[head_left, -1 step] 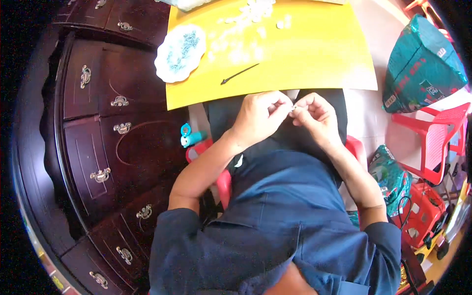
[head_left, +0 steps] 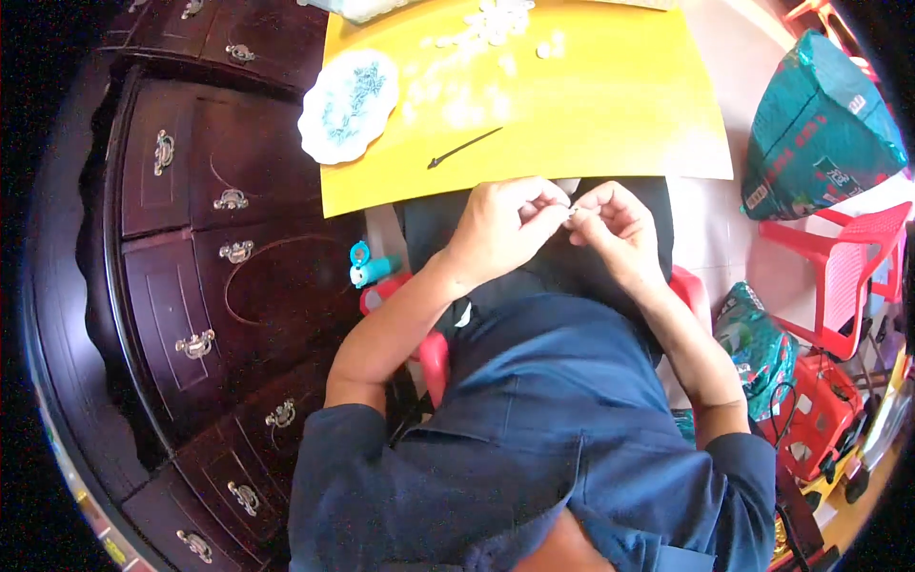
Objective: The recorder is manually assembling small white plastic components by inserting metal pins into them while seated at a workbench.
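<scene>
Over my lap, just off the near edge of the yellow tabletop (head_left: 591, 143), my left hand (head_left: 507, 232) and my right hand (head_left: 618, 232) meet fingertip to fingertip. Both are closed in a pinch on a tiny pale piece (head_left: 572, 215), mostly hidden by the fingers and too small to name. A thin dark pointed tool (head_left: 465, 148) lies on the tabletop beyond my left hand. At the table's left edge sits a white scalloped plate (head_left: 317, 122) with many small blue-green bits on it. Small white round pieces (head_left: 496, 24) are heaped at the far side, with others scattered nearer.
Dark wooden drawers (head_left: 276, 181) with metal handles stand close on the left. A turquoise bottle (head_left: 374, 271) is beside them. To the right are a large teal bag (head_left: 820, 133), a red plastic stool (head_left: 848, 253), another teal bag (head_left: 758, 338) and a red basket (head_left: 820, 410).
</scene>
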Demonstrator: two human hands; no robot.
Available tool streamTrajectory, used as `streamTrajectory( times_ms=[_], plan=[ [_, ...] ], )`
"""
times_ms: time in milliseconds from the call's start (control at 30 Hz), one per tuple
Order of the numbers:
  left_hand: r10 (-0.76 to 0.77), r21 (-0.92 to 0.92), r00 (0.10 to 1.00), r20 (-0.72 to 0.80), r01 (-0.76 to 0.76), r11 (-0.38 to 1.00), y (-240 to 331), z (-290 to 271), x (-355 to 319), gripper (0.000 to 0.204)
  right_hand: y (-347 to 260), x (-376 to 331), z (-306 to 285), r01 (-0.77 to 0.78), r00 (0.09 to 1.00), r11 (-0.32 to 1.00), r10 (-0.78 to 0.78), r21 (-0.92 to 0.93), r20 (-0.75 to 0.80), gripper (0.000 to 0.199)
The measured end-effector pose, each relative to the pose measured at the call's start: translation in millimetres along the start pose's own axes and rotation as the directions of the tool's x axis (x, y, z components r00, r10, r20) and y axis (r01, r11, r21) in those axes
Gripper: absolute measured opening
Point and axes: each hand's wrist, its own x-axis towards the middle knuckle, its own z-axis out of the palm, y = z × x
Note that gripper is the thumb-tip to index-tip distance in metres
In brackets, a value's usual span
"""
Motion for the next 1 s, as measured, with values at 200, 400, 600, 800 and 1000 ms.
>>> streamTrajectory(
  times_ms=[200,400,600,800,1000],
  plan=[
    [0.048,0.167,0.989,-0.139,-0.025,0.986,4.1,-51.2,48.2,0.016,-33.2,26.8,-4.9,-0.001,0.993,1.0,0.001,-0.003,-0.12,0.006],
    [0.331,0.501,0.933,-0.141,-0.221,0.837,-10.4,-78.2,123.0,0.019,-34.3,68.2,-13.0,0.006,0.983,1.0,-0.009,-0.016,-0.182,0.011],
    [0.388,0.704,0.92,-0.043,-0.248,0.666,-21.3,-64.6,168.5,0.021,-24.0,75.8,-21.7,0.022,0.97,1.0,-0.016,0.021,-0.243,0.013],
    [0.398,0.764,0.917,-0.027,-0.238,0.599,-32.7,-56.7,190.8,0.019,-28.0,73.5,-27.5,0.025,0.962,0.999,-0.011,0.048,-0.272,0.012],
    [0.348,0.73,0.937,-0.02,-0.224,0.646,-31.5,-47.6,196.3,0.014,-31.1,75.4,-36.0,0.089,0.96,0.995,-0.076,0.037,-0.27,0.01]
  ],
)
